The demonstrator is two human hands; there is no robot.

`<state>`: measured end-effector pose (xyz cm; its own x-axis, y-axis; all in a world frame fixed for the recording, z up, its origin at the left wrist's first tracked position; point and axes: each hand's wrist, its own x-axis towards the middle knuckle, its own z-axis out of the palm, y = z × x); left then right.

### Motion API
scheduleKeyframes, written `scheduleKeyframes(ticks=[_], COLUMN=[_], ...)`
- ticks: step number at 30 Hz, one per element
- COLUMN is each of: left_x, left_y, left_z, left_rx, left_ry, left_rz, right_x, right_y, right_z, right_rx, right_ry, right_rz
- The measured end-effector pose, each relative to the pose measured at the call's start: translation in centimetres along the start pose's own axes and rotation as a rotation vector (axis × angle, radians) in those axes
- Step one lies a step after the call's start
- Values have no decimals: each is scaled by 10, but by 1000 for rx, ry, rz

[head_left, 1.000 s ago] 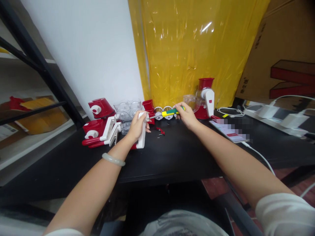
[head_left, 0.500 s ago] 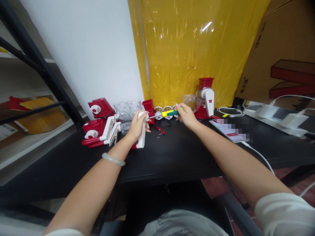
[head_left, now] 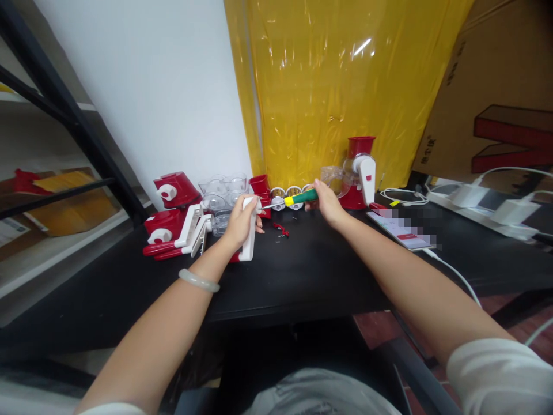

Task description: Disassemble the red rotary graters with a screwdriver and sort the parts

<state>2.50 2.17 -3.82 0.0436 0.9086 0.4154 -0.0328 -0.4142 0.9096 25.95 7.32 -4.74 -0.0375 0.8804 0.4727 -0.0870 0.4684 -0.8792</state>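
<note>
My left hand is closed around a white crank handle with a red grip at its lower end. My right hand grips the end of a green and yellow screwdriver. Its metal shaft points left, and the tip meets the round end of the crank near my left thumb; the exact contact is too small to see. Small red parts and tiny metal bits lie on the black table just right of the crank. Behind the screwdriver stand round grater drums.
At left are red grinder bases, more white cranks and clear plastic housings. An assembled red and white rotary grater stands at the back right. Beside it lie a phone on a cable and a power strip.
My right hand has shifted its grip on the screwdriver, and the green handle has turned and now shows differently. My left hand and the crank have stayed in place.
</note>
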Motion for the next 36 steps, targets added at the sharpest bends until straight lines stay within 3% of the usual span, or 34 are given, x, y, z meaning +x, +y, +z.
scheduleKeyframes(ticks=[4, 9, 14, 23, 31, 36], left_x=[0, 1, 1, 2, 1, 1], left_y=[0, -1, -2, -2, -1, -2], left_z=[0, 0, 0, 0, 0, -1], left_rx=[2, -5, -8, 7, 4, -1], left_ry=[-1, -2, 5, 9, 5, 4], left_rz=[-5, 0, -1, -3, -6, -11], right_x=[1, -2, -3, -2, 1, -1], right_y=[2, -4, -3, 3, 5, 4], right_z=[0, 3, 1, -2, 3, 1], right_rx=[-127, 89, 193, -253, 25, 112], right_ry=[14, 41, -33, 49, 74, 17], right_rz=[-23, 85, 105, -60, 47, 59])
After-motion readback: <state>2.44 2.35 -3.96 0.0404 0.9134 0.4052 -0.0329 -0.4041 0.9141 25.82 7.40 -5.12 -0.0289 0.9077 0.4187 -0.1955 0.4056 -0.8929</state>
